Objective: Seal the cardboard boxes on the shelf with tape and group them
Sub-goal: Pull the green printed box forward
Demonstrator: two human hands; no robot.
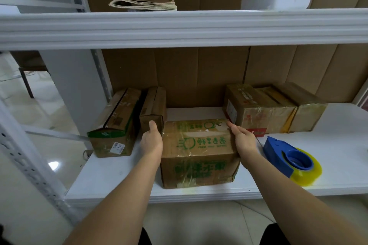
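Green-printed brown cardboard box [199, 151] sat on white shelf [338, 165] btwn my hands; left hand [151, 141] and right hand [242, 138] pressed its sides, fingers straight, together. Blue tape dispenser [286, 157] just right of right fingers.

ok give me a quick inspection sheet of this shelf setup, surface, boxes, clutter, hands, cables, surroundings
surface: white shelf board, cardboard sheets lining the back.
job's things: green-printed box in the middle, glossy tape across its top; two boxes at left, a row of taped boxes at right; blue tape dispenser with a yellowish roll lying at right.
clutter: folded paper stack on the upper shelf.
grippers: left hand flat against the middle box's left side, right hand flat against its right side.
cables: thin cords on the floor at far left, unclear.
surroundings: white metal uprights, glossy tiled floor.
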